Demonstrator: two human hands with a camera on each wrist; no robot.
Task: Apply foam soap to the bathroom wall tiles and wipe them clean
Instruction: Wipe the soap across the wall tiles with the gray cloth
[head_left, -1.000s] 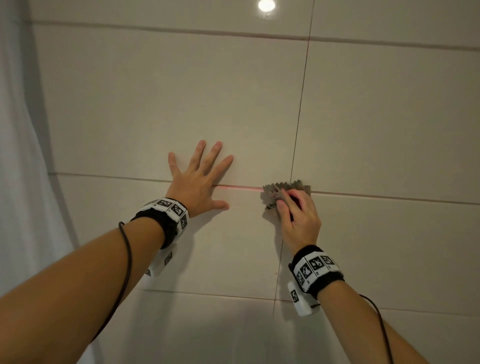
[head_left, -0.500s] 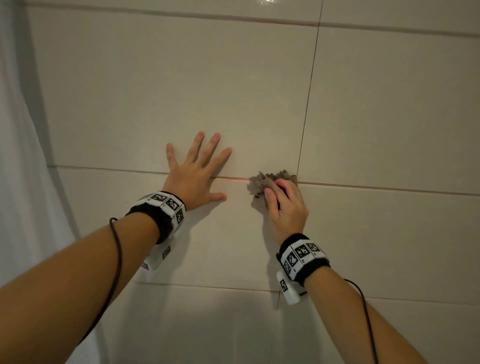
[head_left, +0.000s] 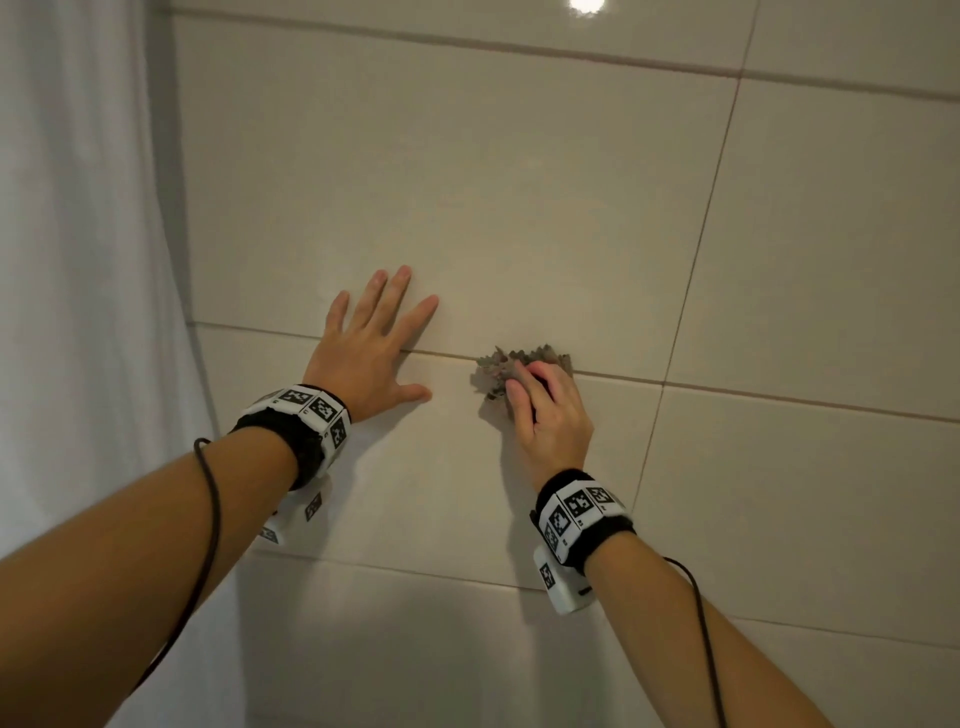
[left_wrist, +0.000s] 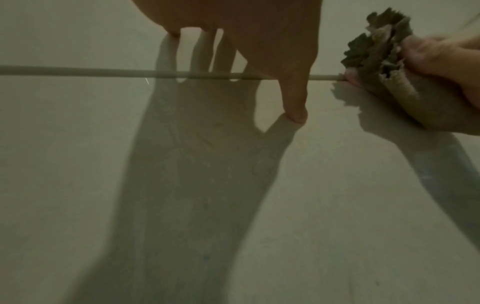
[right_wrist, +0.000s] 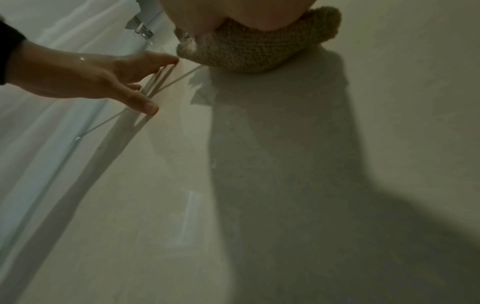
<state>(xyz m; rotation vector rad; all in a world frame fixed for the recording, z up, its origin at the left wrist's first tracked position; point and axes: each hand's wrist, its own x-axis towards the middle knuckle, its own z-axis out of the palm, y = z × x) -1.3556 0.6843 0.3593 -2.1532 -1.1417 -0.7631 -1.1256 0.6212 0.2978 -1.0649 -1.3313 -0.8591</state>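
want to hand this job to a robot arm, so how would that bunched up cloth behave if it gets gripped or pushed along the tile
Probably floppy: the cloth crumples into folds where the right hand grips it. Likely light, since curled fingers alone keep it against the wall tiles. Its knitted weave looks grippy rather than slippery, though the glossy tile may let it slide.

Beige tile wall (head_left: 519, 208) w/ grout lines; cloth (head_left: 498, 371) & left palm (head_left: 363, 353) pressed on it.
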